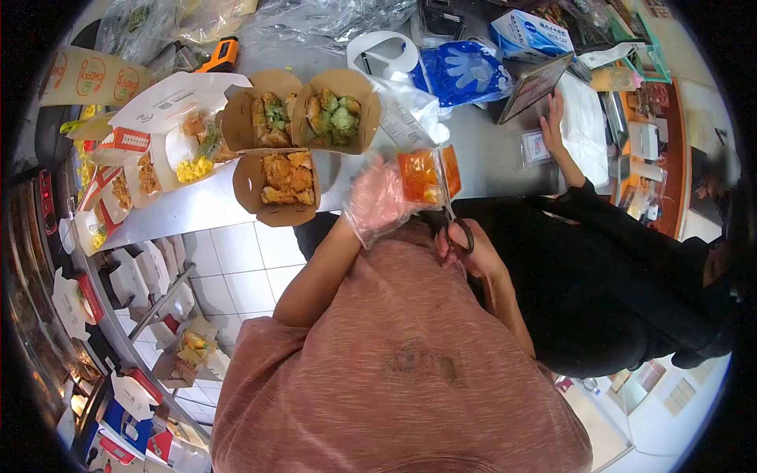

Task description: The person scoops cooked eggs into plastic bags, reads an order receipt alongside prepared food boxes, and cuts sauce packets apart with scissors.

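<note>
In a clear plastic glove, my left hand (374,197) is closed on the edge of an orange sauce packet (420,177). A narrower orange piece (452,169) lies right beside it; I cannot tell whether the two are joined. My bare right hand (482,256) grips dark-handled scissors (467,235), their blades pointing up at the packet. Left of my gloved hand stands an open kraft box of fried chicken (288,180). Behind it are two more kraft boxes, one with green-topped pieces (339,118) and another with similar pieces (270,118).
Several white food boxes (165,98) stand at the left. A blue glove pack (465,71), white paper roll (384,54) and orange-and-black tool (221,55) lie toward the back. On the right, a co-worker's hand (556,126) touches a framed board (532,91).
</note>
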`<state>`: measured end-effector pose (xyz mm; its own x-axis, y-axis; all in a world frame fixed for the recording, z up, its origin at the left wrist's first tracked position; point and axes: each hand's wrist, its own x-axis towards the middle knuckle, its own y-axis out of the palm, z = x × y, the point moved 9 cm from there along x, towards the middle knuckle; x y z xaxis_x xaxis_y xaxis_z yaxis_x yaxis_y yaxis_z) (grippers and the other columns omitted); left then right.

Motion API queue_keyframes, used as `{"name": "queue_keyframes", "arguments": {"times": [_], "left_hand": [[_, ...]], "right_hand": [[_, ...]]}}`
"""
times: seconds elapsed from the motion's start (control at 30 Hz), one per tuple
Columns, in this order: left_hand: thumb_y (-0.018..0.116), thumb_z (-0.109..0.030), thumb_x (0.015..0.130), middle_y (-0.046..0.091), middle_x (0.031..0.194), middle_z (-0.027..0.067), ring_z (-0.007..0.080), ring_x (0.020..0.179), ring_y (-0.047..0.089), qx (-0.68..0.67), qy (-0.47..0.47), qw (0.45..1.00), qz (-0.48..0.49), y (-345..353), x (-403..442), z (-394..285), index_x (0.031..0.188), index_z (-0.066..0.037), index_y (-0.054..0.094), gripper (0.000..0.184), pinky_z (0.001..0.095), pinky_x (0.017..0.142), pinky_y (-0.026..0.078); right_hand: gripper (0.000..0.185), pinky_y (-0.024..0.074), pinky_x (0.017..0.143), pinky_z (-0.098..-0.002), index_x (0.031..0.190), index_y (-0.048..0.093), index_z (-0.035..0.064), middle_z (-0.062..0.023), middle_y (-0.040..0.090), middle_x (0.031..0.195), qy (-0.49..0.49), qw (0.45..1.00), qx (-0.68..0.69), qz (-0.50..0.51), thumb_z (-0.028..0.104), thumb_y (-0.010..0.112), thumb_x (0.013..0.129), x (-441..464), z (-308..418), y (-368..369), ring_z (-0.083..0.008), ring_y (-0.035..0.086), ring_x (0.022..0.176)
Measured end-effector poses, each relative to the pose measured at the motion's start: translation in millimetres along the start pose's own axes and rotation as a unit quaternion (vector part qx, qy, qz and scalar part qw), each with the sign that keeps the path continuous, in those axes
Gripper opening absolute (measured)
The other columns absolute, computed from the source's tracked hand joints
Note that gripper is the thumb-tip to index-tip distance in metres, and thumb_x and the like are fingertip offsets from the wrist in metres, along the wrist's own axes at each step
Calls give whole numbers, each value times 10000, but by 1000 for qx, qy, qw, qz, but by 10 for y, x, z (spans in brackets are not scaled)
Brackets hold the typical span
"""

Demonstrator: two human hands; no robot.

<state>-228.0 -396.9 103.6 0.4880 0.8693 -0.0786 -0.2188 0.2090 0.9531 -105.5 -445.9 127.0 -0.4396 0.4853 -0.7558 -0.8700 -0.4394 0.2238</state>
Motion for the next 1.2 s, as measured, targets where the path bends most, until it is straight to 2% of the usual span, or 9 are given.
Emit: {"name": "queue_keyframes", "arguments": {"times": [0.13,0.2,0.37,0.47,0.57,0.67,0.73,0.83,1.2], "left_hand": [[483,-515,911,432,1390,175,333,1256,453,-46,-70,995,61,139,135,85,1362,10,377,701,567,1022,367],[503,-459,909,513,1308,173,320,1210,494,-139,-31,990,18,-15,254,97,1298,6,464,608,529,1004,398],[537,-289,901,587,1184,145,297,1095,561,-104,56,992,-52,-142,239,148,1202,1,543,418,476,985,423],[547,-234,890,587,1189,148,293,1122,550,-119,-20,992,-38,-101,279,204,1227,-25,540,396,484,1006,406],[540,-257,889,553,1250,159,303,1174,515,-179,-66,981,-10,70,325,246,1263,-51,527,428,508,1021,388],[524,-316,892,475,1340,189,351,1241,457,-76,-21,997,4,94,375,220,1316,-63,481,496,538,1044,356],[549,-628,801,338,1431,243,400,1322,342,-29,-2,998,50,302,391,255,1382,-19,377,859,544,1088,294],[443,-752,780,235,1484,257,404,1375,242,1,-38,998,53,281,499,321,1435,-23,284,992,539,1113,240],[374,-730,834,221,1452,339,445,1366,235,-89,-99,990,44,498,356,410,1433,68,209,1011,545,1122,200]], "right_hand": [[674,465,495,-266,668,560,23,-69,538,683,-41,998,17,36,686,680,687,-54,83,102,-169,550,619],[616,445,500,-267,671,591,27,-70,564,661,-72,990,106,64,632,703,703,-104,187,241,-165,549,570],[640,457,514,-278,674,586,24,-75,558,678,-70,991,82,76,649,724,663,-172,281,312,-187,549,585],[631,468,513,-285,676,585,25,-77,561,678,-65,994,70,60,641,720,674,-147,231,249,-191,568,591],[645,486,515,-278,687,577,16,-73,549,677,-52,995,73,38,649,702,691,-140,237,190,-174,564,598],[653,496,515,-262,702,575,7,-58,532,665,-40,999,30,20,650,688,708,-142,210,105,-151,552,607],[640,494,506,-255,708,581,7,-49,533,659,-38,999,-23,7,639,686,720,-132,207,85,-145,555,610],[573,478,491,-238,707,591,24,-37,549,665,-8,999,-29,-27,587,688,756,-126,191,150,-122,554,597],[513,440,463,-236,651,589,57,-27,561,609,-10,989,-77,-129,539,646,815,-113,207,124,-94,527,515]]}}
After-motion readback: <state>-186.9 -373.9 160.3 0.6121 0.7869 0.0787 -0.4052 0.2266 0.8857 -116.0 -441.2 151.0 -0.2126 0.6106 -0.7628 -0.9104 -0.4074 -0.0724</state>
